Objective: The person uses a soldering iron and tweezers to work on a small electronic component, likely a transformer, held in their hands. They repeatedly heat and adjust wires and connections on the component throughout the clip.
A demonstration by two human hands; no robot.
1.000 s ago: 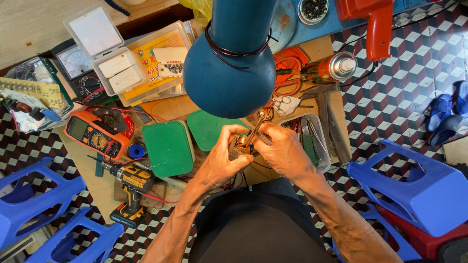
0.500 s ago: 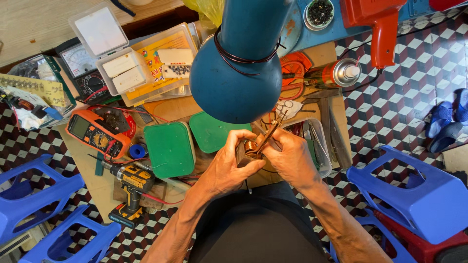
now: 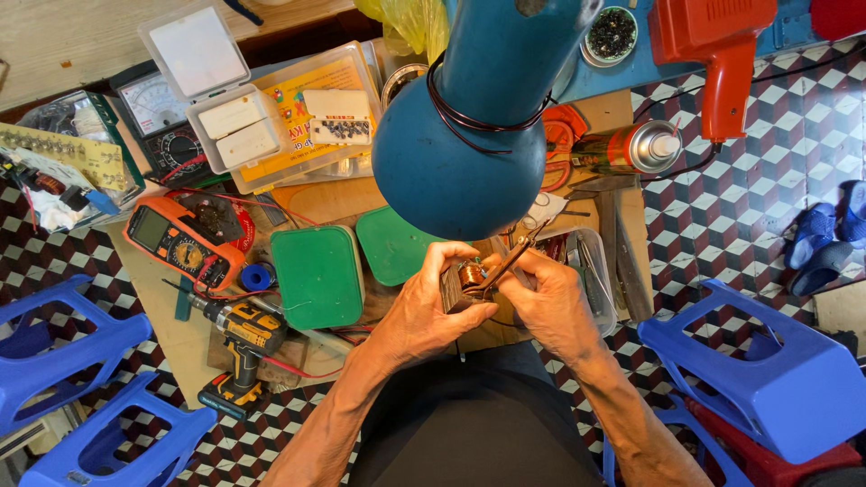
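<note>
Left hand (image 3: 424,311): fingers closed round coil block (image 3: 462,281), steadying it above counter (image 3: 180,338)
Right hand (image 3: 550,302): fingers clamped on pliers (image 3: 510,261), tips at copper winding
Lamp (image 3: 460,135): directly overhead for light

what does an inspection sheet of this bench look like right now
surface: low wooden board, crowded with tools.
job's things: small dark block with a copper coil; pliers on the coil.
clutter: two green lidded boxes, orange meter, yellow drill, clear parts boxes, spray can, red heat gun.
fingers: left hand grips the block; right hand holds the pliers.
cables: red meter leads; black cord wound on the blue lamp.
surroundings: checkered floor, blue plastic stools, blue sandals.
</note>
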